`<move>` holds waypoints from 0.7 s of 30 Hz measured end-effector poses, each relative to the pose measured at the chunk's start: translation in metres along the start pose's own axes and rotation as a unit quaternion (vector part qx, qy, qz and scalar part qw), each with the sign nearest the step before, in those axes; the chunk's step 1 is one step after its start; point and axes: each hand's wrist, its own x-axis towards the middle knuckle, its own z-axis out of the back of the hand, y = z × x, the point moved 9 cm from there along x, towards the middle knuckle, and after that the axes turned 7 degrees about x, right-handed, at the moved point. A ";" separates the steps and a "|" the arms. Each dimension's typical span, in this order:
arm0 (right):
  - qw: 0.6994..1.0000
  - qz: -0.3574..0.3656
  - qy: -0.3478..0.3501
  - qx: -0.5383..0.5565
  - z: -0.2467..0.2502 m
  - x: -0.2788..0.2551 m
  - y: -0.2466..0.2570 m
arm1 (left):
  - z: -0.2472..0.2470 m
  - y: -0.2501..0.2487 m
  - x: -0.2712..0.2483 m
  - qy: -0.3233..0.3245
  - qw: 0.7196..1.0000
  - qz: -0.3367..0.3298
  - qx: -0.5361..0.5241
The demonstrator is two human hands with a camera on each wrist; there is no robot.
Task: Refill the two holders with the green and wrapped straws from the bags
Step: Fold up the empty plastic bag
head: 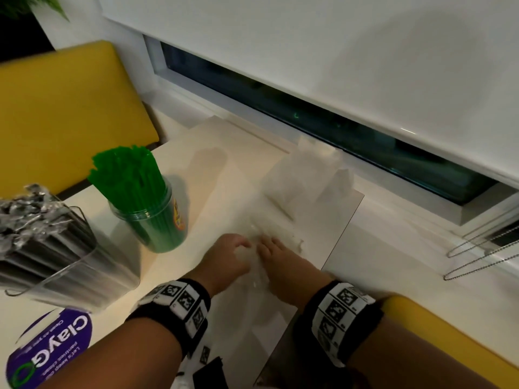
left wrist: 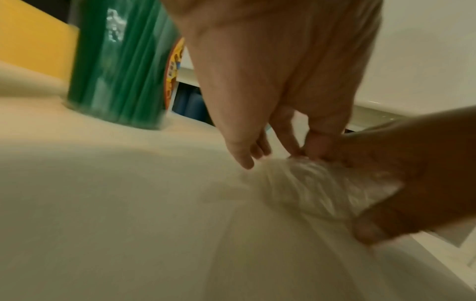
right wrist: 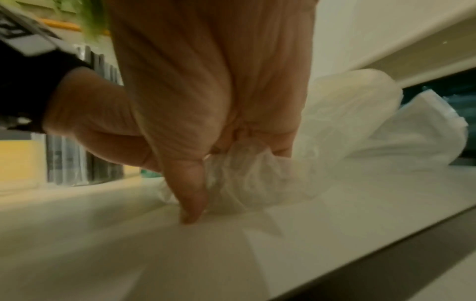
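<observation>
Already both holders look full, so the risks now lie in the tidying. Farthest to the left of the left hand (head: 224,258), the clear square plastic holder (head: 84,272) packed with dark straws in crinkled clear wrappers (head: 31,220) leans at a slant and appears to sit off the pale tabletop (head: 196,220); I cannot tell what carries it, and if it is unsupported it could tip and spill its load. Just left of that hand stands the round clear plastic jar (head: 157,220) crammed with thin green plastic straws (head: 126,175); a sideways jerk of the left wrist could knock it over. The left hand has its fingers curled down onto a crumpled, thin clear plastic bag (left wrist: 316,189), pinching the gathered film, and the right hand (head: 280,262), touching it from the other side, has its fingers curled round the same bunch with the thumb pressed to the tabletop. Pulled unevenly, such flimsy film could tear or slip free and spring open again. Beyond the right hand, toward the window, a second white translucent bag (head: 309,175) stands puffed up near the table's far edge, where a draught or a brushing sleeve might push it off.
</observation>
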 end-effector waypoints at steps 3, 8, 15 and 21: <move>0.997 -0.044 -0.052 0.033 0.016 0.009 -0.010 | -0.003 0.033 -0.012 -0.035 0.978 0.131 -0.157; 0.896 -0.192 -0.036 0.398 0.023 0.014 -0.038 | -0.035 0.024 -0.005 0.052 0.875 0.205 -0.435; 0.753 -0.251 -0.109 0.598 0.015 0.000 -0.060 | -0.031 -0.002 0.004 -0.036 0.818 0.204 -0.537; 0.762 -0.206 -0.029 0.614 0.015 -0.013 -0.054 | -0.033 -0.018 0.013 -0.080 0.791 0.176 -0.580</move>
